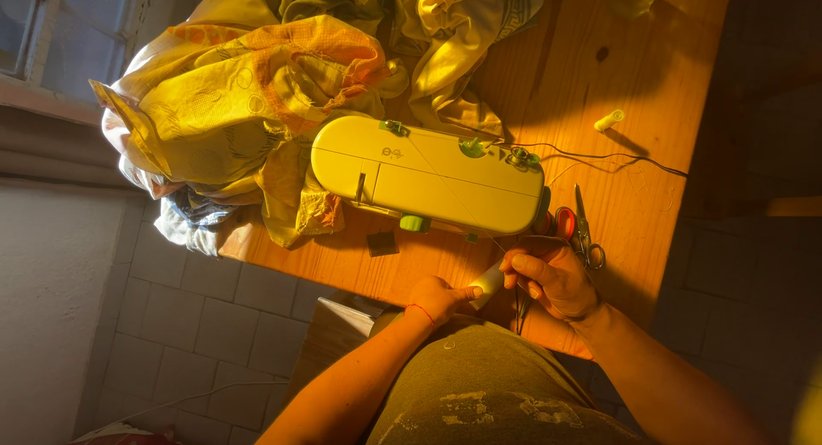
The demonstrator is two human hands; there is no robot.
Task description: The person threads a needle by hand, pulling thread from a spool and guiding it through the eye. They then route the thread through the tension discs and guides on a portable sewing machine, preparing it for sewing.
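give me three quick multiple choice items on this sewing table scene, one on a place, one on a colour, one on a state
1. Where do the red-handled metal scissors lie?
A. on the wooden table beside the machine's end
B. on the heap of cloth
C. on the tiled floor

2. What colour is the small plastic sewing machine?
A. black with red knobs
B. pale yellow with green knobs
C. blue with white knobs

3. What is the state of the two hands?
A. both flat on the table
B. both closed on one small pale spool
C. both hanging free

Answers:
1. A, they rest on the wooden table next to the machine.
2. B, its body is pale yellow and its knobs green.
3. B, the left hand and right hand pinch the small pale spool between them.
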